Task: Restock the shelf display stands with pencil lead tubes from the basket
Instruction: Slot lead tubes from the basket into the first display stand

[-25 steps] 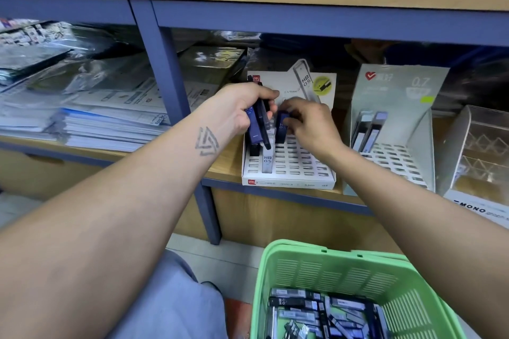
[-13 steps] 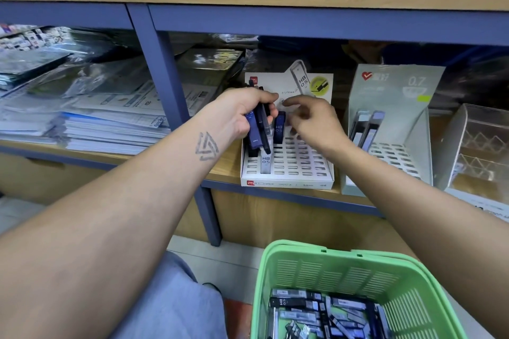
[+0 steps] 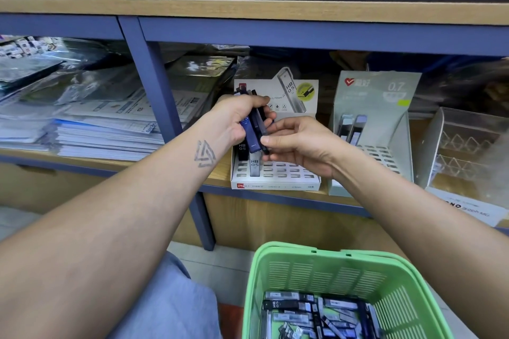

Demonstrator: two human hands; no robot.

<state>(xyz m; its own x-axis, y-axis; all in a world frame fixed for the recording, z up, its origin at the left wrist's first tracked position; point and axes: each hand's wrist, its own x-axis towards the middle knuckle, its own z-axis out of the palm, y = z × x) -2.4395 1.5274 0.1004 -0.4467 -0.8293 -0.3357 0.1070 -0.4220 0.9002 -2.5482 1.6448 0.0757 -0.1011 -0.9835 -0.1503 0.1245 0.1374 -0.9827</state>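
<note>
My left hand (image 3: pixel 237 121) grips a bunch of dark blue and black pencil lead tubes (image 3: pixel 252 133) above the white HB 0.5 display stand (image 3: pixel 275 181) on the shelf. My right hand (image 3: pixel 297 146) pinches the lower end of one tube in that bunch between thumb and fingers. Two tubes (image 3: pixel 249 157) stand in the stand's left slots, partly hidden by my hands. The green basket (image 3: pixel 325 270) sits low in front of me with several tubes (image 3: pixel 311 314) inside.
A grey 0.7 display stand (image 3: pixel 374 129) with two tubes stands to the right, then a clear acrylic holder (image 3: pixel 468 146). Stacks of paper and plastic-wrapped packs (image 3: pixel 91 129) fill the left bay behind a blue shelf post (image 3: pixel 159 107).
My right hand left the tube it set in the stand and came back to the bunch in my left hand, where it now pinches a tube.
</note>
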